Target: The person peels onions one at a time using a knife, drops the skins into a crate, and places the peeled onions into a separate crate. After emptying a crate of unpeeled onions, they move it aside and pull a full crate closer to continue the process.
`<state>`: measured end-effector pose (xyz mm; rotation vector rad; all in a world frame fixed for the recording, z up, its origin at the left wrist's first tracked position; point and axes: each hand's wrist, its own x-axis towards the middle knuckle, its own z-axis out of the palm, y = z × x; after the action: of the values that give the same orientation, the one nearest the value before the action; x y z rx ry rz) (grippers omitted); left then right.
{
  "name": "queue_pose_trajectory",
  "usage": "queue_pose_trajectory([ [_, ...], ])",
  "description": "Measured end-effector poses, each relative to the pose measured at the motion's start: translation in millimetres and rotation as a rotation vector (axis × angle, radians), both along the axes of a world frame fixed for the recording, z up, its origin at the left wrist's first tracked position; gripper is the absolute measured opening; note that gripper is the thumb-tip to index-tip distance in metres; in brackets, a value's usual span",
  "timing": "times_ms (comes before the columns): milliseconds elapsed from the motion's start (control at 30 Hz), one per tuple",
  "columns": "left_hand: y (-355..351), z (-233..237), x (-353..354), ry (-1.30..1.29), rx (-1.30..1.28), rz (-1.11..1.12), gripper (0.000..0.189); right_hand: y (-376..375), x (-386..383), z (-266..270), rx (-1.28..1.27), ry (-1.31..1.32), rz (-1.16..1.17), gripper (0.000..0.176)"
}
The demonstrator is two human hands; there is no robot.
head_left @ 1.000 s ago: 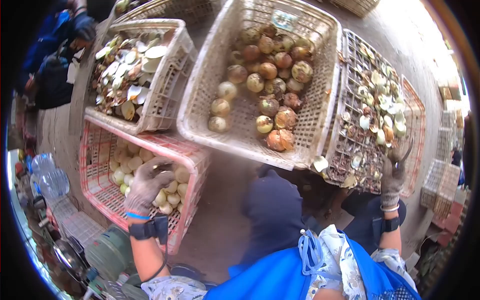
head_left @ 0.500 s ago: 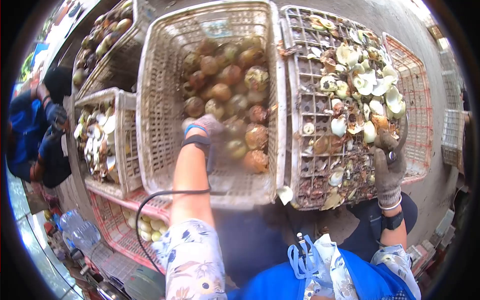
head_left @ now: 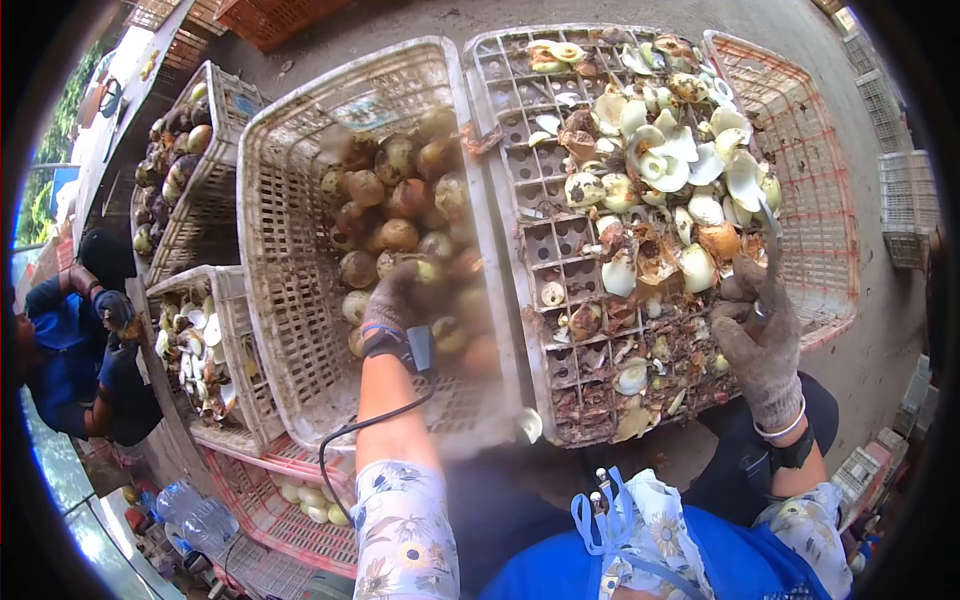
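Note:
My left hand (head_left: pixel 393 297), in a dirty knit glove, reaches into the tall white crate (head_left: pixel 455 110). Its fingers curl over an onion (head_left: pixel 428 271) at the near side of a heap of brown-skinned onions (head_left: pixel 398 235); the fingertips are partly hidden and the area to their right is blurred. My right hand (head_left: pixel 765 335), gloved too, grips a curved-blade knife (head_left: pixel 773 240), blade pointing away from me. It is held over the right edge of an upturned lattice crate (head_left: pixel 548 252), near onion peelings (head_left: pixel 665 160) lying there.
A red-and-white crate (head_left: pixel 800 200) stands at the right. On the left are a crate of dark onions (head_left: pixel 180 165), a crate of peelings (head_left: pixel 200 345) and a pink crate (head_left: pixel 260 490) holding peeled onions (head_left: pixel 315 500). A co-worker (head_left: pixel 75 350) sits at far left. A cable hangs from my left wrist.
The view has shifted, so the crates appear further left and lower. My left hand has moved slightly right among the onions. My right hand still holds the knife, its thumb now spread further out.

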<state>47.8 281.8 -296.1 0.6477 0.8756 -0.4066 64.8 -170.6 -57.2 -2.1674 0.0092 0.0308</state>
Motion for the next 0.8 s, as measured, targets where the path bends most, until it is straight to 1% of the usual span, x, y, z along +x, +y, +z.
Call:
queue_pose_trajectory([
  [33, -11.0, 49.3, 9.8, -0.131, 0.055, 0.058, 0.045, 2.3, 1.8, 5.4, 0.020, -0.021, -0.006, 0.039],
  [100, 6.9, 70.5, 24.7, -0.391, 0.109, 0.038, 0.049, 2.5, -1.5, 12.2, -0.011, 0.141, 0.103, 0.039],
  [133, 4.4, 99.6, 25.8, -0.443, 0.041, 0.008, 0.053, 0.7, -6.1, 4.9, -0.012, 0.081, 0.112, 0.036],
  [167, -2.0, 120.4, 25.9, -0.476, 0.062, -0.004, 0.053, 2.8, -7.5, 12.8, 0.009, 0.047, 0.104, 0.036],
  [233, -25.6, 154.3, 23.8, -0.595, -0.013, 0.217, 0.057, 12.3, -16.5, 32.7, 0.084, 0.191, 0.216, 0.034],
  [267, -41.5, 184.8, 20.6, -0.689, -0.236, 0.140, 0.061, 12.3, -20.6, 37.2, 0.107, 0.043, 0.293, 0.034],
  [300, -64.3, 211.0, 14.1, -0.706, -0.231, 0.121, 0.061, 11.5, -24.4, 40.2, 0.122, -0.103, 0.369, 0.034],
  [333, -98.3, 245.3, 6.1, -0.844, -0.353, 0.076, 0.062, 12.0, -27.5, 46.0, 0.160, -0.188, 0.394, 0.038],
  [367, -120.3, 267.7, -1.7, -0.980, -0.474, 0.029, 0.062, 10.5, -30.8, 48.3, 0.171, -0.209, 0.384, 0.038],
  [400, -127.1, 268.3, -7.4, -0.980, -0.434, 0.116, 0.066, 7.7, -32.8, 49.7, 0.121, -0.230, 0.407, 0.039],
  [433, -143.2, 277.5, -13.9, -0.988, -0.436, 0.093, 0.066, 2.8, -37.0, 53.6, 0.065, -0.242, 0.422, 0.041],
  [467, -162.0, 286.2, -22.0, -1.015, -0.522, 0.101, 0.071, -0.1, -42.2, 66.9, 0.018, -0.154, 0.401, 0.042],
  [500, -177.5, 291.0, -26.6, -1.039, -0.611, 0.113, 0.076, -3.6, -45.7, 70.9, 0.013, -0.231, 0.405, 0.043],
  [533, -188.7, 291.6, -28.3, -1.041, -0.619, 0.103, 0.076, -6.5, -47.5, 73.8, 0.034, -0.207, 0.398, 0.042],
  [633, -214.5, 285.0, -36.3, -1.107, -0.507, 0.035, 0.075, -9.4, -49.4, 90.7, 0.094, -0.059, 0.354, 0.038],
  [667, -221.4, 282.7, -34.3, -1.131, -0.472, 0.010, 0.075, -9.7, -46.5, 92.7, 0.195, -0.023, 0.332, 0.044],
  [700, -227.3, 279.8, -31.7, -1.151, -0.440, -0.018, 0.075, -9.8, -41.0, 98.0, 0.191, -0.021, 0.319, 0.044],
  [767, -242.5, 303.4, -30.6, -0.807, 0.118, -0.134, 0.078, -11.4, -27.7, 108.5, 0.270, 0.228, 0.301, 0.060],
  [800, -249.7, 315.9, -29.4, -0.924, 0.478, -0.332, 0.088, -10.4, -21.3, 99.0, 0.294, 0.130, 0.298, 0.067],
])
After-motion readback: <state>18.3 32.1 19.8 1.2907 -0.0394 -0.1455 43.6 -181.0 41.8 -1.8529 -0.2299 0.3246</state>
